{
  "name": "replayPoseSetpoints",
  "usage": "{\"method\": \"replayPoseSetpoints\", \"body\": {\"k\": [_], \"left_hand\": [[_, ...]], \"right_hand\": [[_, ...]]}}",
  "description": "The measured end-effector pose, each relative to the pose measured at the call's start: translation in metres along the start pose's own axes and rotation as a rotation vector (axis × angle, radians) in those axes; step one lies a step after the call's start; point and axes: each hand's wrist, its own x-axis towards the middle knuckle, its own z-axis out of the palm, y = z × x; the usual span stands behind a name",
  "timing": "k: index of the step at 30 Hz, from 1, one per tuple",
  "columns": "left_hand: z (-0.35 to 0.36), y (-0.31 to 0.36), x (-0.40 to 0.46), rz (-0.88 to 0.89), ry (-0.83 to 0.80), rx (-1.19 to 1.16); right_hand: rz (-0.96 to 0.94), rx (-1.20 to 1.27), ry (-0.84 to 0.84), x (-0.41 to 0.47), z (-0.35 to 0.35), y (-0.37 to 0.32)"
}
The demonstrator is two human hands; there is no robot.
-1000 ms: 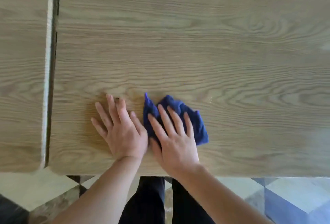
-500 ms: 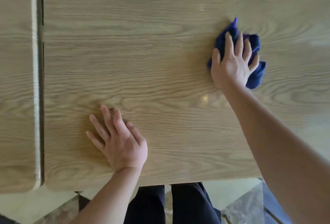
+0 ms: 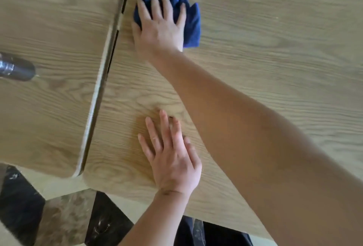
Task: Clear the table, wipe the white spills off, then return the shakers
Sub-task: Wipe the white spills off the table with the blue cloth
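Observation:
A crumpled blue cloth (image 3: 191, 18) lies on the light wooden table (image 3: 265, 35), close to the table's left edge at the top of the view. My right hand (image 3: 160, 27) presses flat on the cloth with fingers spread, my forearm crossing the table. My left hand (image 3: 172, 159) rests flat on the wood near the front edge, fingers apart, holding nothing. One dark shaker (image 3: 16, 69) with a silver band lies at the far left on the neighbouring table (image 3: 55, 29). No white spill is visible.
A narrow dark gap (image 3: 110, 65) separates the two tables. Below the front edges is a tiled floor (image 3: 64, 216) in dark and pale shapes. My dark trousers (image 3: 216, 234) show under the table edge.
My right hand slid the blue cloth from the near middle out to the far right, then across to the left edge by the gap. The left hand stayed planted. The view shifted left, revealing the shaker.

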Motion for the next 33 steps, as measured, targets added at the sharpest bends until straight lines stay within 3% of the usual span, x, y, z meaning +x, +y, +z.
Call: {"method": "replayPoseSetpoints", "body": {"k": [3,7,12,15,18,21,23,28,33], "left_hand": [[0.002,-0.005,0.001,0.01,-0.029,0.127],[0.001,-0.001,0.001,-0.002,0.031,0.042],[0.003,0.0,0.001,-0.008,0.04,-0.031],[0.004,0.0,0.0,0.001,0.046,-0.031],[0.005,-0.001,0.0,-0.003,0.037,-0.023],[0.006,-0.001,0.0,0.0,0.022,-0.017],[0.006,-0.001,-0.001,-0.009,0.02,-0.027],[0.002,0.0,-0.001,-0.02,0.001,-0.057],[0.001,-0.004,-0.002,0.024,0.029,-0.117]], "right_hand": [[-0.223,-0.032,-0.059,-0.028,0.019,-0.04],[-0.377,-0.007,-0.024,-0.06,0.02,-0.011],[-0.085,-0.071,0.139,-0.087,-0.016,0.124],[0.192,-0.138,0.152,-0.119,-0.049,0.221],[0.467,-0.095,0.162,-0.161,-0.066,0.267],[0.673,-0.036,0.174,-0.173,-0.059,0.252],[0.706,-0.008,0.152,-0.172,-0.051,0.218],[0.225,-0.023,0.045,-0.218,-0.016,0.101],[0.203,0.019,-0.014,-0.277,-0.008,0.089]]}}
